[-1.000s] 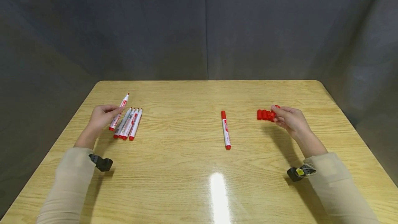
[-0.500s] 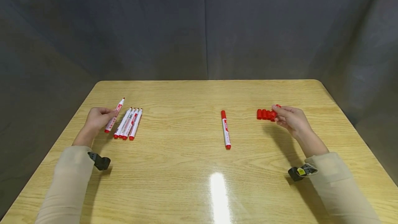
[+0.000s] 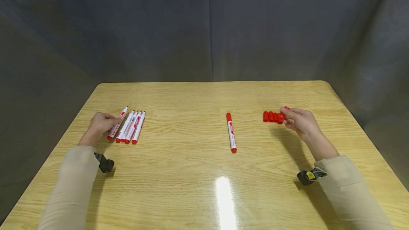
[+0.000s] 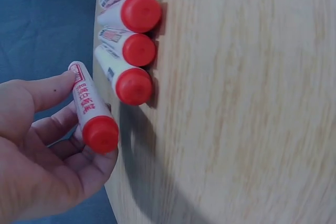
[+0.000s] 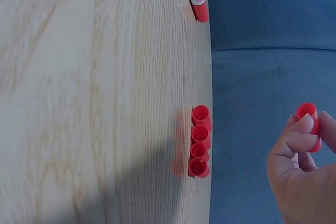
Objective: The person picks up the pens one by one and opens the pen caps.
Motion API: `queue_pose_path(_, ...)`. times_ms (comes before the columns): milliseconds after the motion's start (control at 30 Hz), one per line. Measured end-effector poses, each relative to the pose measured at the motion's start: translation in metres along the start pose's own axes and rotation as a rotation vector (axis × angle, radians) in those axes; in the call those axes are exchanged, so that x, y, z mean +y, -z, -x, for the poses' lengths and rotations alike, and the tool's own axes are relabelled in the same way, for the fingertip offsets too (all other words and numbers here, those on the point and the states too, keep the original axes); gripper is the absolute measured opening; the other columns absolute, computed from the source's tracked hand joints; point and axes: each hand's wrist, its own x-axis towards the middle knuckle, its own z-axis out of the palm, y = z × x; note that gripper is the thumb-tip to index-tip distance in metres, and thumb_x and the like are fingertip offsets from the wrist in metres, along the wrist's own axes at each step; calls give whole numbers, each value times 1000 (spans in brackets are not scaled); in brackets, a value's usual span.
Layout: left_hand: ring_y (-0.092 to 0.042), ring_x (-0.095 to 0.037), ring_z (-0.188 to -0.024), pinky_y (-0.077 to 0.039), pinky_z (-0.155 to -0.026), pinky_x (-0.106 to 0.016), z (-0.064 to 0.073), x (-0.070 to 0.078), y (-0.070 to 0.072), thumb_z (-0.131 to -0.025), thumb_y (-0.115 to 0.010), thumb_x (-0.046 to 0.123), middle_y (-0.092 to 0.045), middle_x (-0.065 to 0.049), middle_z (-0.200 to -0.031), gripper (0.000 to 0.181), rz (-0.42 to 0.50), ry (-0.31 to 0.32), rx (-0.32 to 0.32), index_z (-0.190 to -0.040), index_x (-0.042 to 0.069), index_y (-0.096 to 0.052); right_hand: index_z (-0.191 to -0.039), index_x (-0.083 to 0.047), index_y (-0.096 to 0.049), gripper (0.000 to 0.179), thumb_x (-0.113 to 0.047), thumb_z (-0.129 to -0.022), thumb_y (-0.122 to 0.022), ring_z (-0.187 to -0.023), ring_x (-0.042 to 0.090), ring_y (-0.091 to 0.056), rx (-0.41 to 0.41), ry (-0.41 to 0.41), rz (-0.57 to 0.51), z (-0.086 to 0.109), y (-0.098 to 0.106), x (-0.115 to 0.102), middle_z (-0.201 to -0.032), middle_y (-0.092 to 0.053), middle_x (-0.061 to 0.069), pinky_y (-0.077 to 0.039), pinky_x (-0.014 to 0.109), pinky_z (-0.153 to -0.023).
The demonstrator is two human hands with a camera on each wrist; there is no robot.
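Observation:
My left hand [image 3: 100, 125] pinches an uncapped red whiteboard marker [image 4: 90, 100] between thumb and fingers, at the left of a row of uncapped markers [image 3: 131, 127]. Its tip points to the far side and its red end faces me. In the left wrist view a gap separates it from the nearest marker in the row. My right hand [image 3: 300, 121] pinches a loose red marker cap [image 5: 311, 121], raised above the table. Beside that hand, several red caps [image 3: 271, 116] stand in a line, their hollow ends visible in the right wrist view.
A capped red marker [image 3: 231, 132] lies alone near the middle of the wooden table [image 3: 179, 173]. Grey curtains [image 3: 153, 27] hang behind the far edge and at both sides. A small black camera sits on each sleeve.
My left hand has carried its marker leftward, then lowered it toward the table beside the row. The right hand, holding the cap, has barely moved.

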Motion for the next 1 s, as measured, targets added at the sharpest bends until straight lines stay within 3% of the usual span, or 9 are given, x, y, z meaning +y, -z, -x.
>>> queue_pose_path(33, -47, -19, -77, -43, -57, -25, 7, 8, 1, -91, -53, 28, -50, -19, -104, 48, 10, 22, -17, -117, -12, -49, -72, -12, -68, 13, -16, -84, -66, -56, 7, -56, 1, 1, 0, 0, 0, 0, -66, -61, -3, -48, 18, -53)
queue_pose_path(333, -49, -17, -70, -43, -54, -23, 6, 10, -3, -90, -56, 24, -52, -17, -95, 44, -24, 68, -25, -113, -12, -50, -74, -11, -68, 12, -17, -84, -66, -55, 7, -55, 5, 9, 6, -1, 2, 0, -65, -60, -2, -47, 18, -52)
queue_pose_path(600, -46, -13, -57, -41, -51, -25, 4, 10, -5, -88, -58, 24, -51, -12, -81, 40, -61, 49, -20, -105, -12, -54, -73, -11, -67, 12, -17, -84, -66, -56, 7, -56, 10, 3, 10, -1, 2, 0, -66, -60, -3, -47, 19, -53)
queue_pose_path(1000, -49, -20, -68, -43, -52, -23, 8, 13, -7, -89, -56, 26, -52, -17, -89, 43, -96, 49, -2, -108, -13, -53, -74, -12, -69, 12, -18, -84, -66, -56, 6, -55, -13, 2, 23, -1, 2, 0, -66, -60, -3, -46, 19, -52)
